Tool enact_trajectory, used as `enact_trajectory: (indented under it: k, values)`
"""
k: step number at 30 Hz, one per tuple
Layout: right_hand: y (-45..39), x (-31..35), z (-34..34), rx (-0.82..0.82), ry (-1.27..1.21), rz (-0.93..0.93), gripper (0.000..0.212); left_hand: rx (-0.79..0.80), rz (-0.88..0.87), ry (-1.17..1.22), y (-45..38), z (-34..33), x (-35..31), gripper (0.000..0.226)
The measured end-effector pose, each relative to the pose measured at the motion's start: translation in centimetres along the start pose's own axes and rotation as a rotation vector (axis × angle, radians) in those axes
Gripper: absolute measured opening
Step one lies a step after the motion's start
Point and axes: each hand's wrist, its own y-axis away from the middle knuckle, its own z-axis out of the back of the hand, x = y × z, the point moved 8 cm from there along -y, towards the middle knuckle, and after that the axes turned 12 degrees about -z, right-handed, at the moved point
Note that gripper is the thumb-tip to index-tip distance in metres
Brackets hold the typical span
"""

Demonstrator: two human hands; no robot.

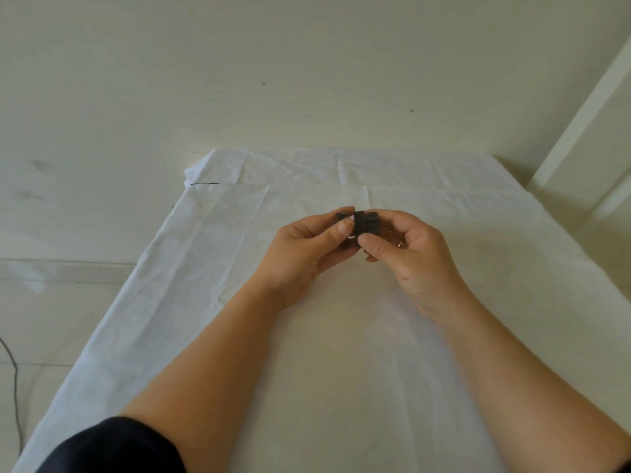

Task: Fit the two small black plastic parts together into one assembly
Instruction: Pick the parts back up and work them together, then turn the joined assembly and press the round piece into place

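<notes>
Two small black plastic parts are held together above the middle of the table. My left hand [307, 254] pinches the left black part [343, 230] between thumb and fingers; most of that part is hidden behind the thumb. My right hand [409, 254] grips the right black part [366, 222] with thumb below and fingers curled over the top. The two parts touch side by side between my fingertips. Whether they are locked into each other cannot be told from this view.
A white creased cloth [211, 268] covers the table. The table's left edge runs diagonally, with pale floor [68, 319] beyond it and a thin dark cable [13, 387] at the far left. A pale wall [307, 63] rises behind the table.
</notes>
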Motion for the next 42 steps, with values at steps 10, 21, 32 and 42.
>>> enact_trajectory:
  k: [10, 21, 32, 42]
  values:
    - [0.0, 0.1, 0.3, -0.044, 0.152, 0.042, 0.028, -0.006, 0.058, -0.063, 0.2, 0.1, 0.5, 0.021]
    - [-0.1, 0.0, 0.4, -0.088, 0.248, 0.111, 0.036, -0.061, 0.109, -0.015, 0.3, 0.0, 0.7, 0.025]
    - [0.3, 0.7, 0.2, -0.129, 0.389, 0.168, 0.033, -0.095, 0.128, 0.013, 0.3, 0.0, 0.9, 0.024]
    - [0.3, 0.8, -0.1, -0.106, 0.396, 0.145, 0.031, -0.097, 0.133, 0.029, 0.3, 0.1, 1.1, 0.024]
